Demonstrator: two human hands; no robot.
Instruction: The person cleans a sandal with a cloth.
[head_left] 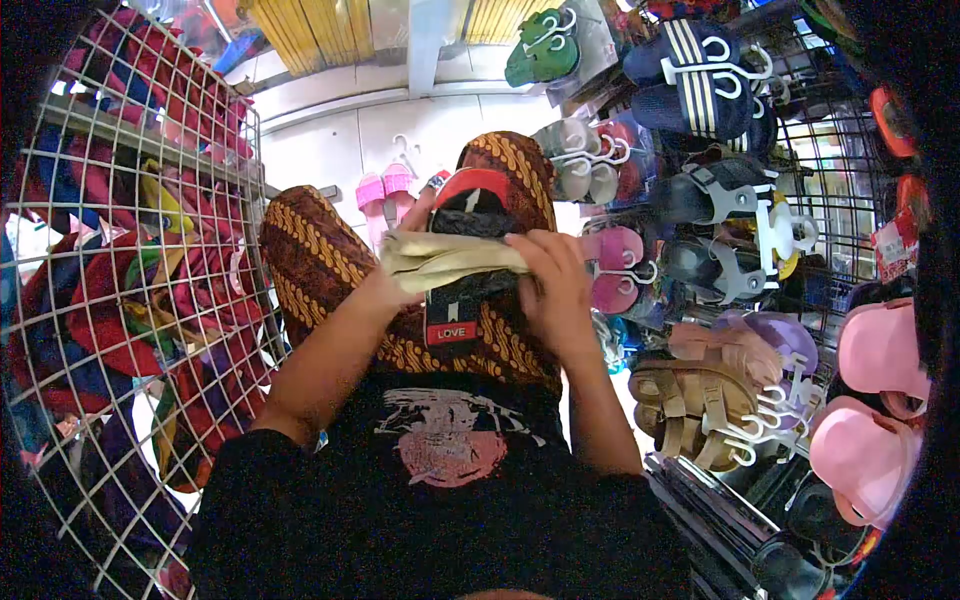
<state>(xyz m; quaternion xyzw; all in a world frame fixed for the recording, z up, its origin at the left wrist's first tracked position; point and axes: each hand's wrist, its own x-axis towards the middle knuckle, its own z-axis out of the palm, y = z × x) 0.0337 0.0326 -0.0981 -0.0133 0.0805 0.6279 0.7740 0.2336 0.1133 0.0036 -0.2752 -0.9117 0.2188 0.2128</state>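
A folded cream-coloured cloth (pixel 455 262) is stretched between my two hands above my lap. My left hand (pixel 408 232) is closed round its left end, with part of the fingers hidden behind it. At the right end my right hand (pixel 553 275) pinches the cloth, slightly smeared by motion. Under and behind the cloth lies a black item with a red label reading "LOVE" (pixel 451 333). A red curved piece with a white mark (pixel 474 188) shows at its upper end. The cloth covers the middle of this black item, so its kind does not show.
My knees in brown patterned trousers (pixel 315 245) rise ahead. A white wire grid (pixel 150 200) with colourful goods stands close on the left. Sandals hang along the right, among them navy striped slides (pixel 690 80), tan sandals (pixel 690 395) and pink clogs (pixel 865 455). Pink slippers (pixel 385 195) hang ahead.
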